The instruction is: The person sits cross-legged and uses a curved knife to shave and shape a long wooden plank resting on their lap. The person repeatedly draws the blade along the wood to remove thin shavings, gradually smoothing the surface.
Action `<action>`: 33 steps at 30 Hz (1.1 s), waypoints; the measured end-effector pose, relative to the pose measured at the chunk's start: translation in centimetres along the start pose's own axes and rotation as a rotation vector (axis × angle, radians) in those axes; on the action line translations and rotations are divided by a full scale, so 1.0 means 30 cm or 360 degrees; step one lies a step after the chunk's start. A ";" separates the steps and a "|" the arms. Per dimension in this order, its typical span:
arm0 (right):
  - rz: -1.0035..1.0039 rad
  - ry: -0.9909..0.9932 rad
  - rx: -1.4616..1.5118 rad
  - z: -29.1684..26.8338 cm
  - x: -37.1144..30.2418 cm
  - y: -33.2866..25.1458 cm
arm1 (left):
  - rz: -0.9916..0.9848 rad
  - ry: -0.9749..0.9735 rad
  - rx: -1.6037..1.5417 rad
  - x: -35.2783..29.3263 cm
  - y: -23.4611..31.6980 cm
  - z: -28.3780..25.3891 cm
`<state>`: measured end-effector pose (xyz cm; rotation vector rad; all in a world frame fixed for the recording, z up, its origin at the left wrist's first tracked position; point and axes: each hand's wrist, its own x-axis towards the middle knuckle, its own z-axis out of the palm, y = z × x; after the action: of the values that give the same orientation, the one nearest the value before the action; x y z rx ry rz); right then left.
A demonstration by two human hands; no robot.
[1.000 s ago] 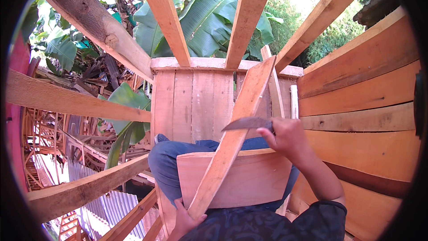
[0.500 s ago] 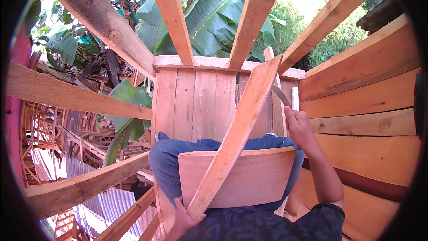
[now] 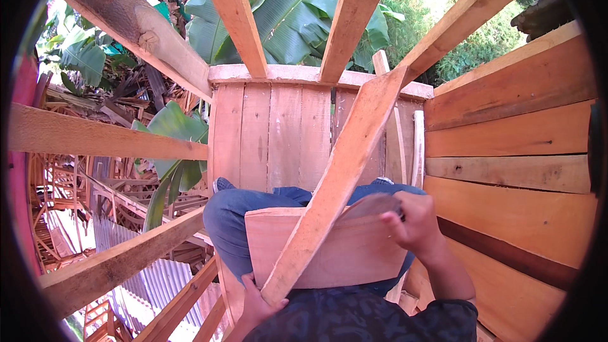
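Note:
A long, narrow wooden plank (image 3: 345,171) slants across my lap, its far end up near the top rail. My left hand (image 3: 258,304) is wrapped round the plank's near end. A wide, pale board (image 3: 354,250) lies over my thighs beneath the plank. My right hand (image 3: 411,218) grips a knife with a dark, curved blade (image 3: 373,206); its handle is hidden in the fist. The blade is smeared by motion and lies at the plank's right edge, above the wide board. Whether it touches the wood I cannot tell.
I sit on a plank floor (image 3: 285,126) with a rail (image 3: 285,76) at its far edge. Slanting timber posts (image 3: 231,12) stand ahead and to the left. A board wall (image 3: 506,126) closes the right side. Thin wooden strips (image 3: 418,149) lie at the far right of the floor.
My right hand has swung the knife down and toward me along the plank's right side. The left hand keeps its hold on the near end. The whole view has shifted slightly.

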<state>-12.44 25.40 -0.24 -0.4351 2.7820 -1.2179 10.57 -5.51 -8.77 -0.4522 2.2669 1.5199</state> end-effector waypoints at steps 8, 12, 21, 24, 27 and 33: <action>0.0367 0.0138 -0.0225 0.027 0.054 0.058 | -0.0219 -0.0106 -0.0400 -0.011 -0.046 -0.014; 0.0208 0.0216 -0.0144 -0.001 0.050 0.047 | -0.0026 -0.0016 -0.0297 -0.005 -0.076 -0.003; -0.0397 -0.0057 -0.0430 0.198 0.018 -0.048 | -0.0287 -0.0096 -0.0839 -0.030 -0.065 -0.003; 0.0370 0.0327 -0.0290 0.085 0.109 0.064 | -0.0215 -0.0045 -0.0944 -0.036 -0.082 0.004; 0.0551 0.0407 -0.0065 0.009 0.106 0.053 | -0.0149 -0.0047 -0.0960 -0.022 -0.084 0.006; -0.0144 -0.0400 -0.0477 0.192 -0.103 -0.159 | -0.0131 -0.0110 -0.0936 -0.022 -0.115 -0.002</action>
<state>-7.36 19.12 -0.84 -0.6896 2.7506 -0.6991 12.72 -6.79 -11.25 -0.6266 1.6946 2.1096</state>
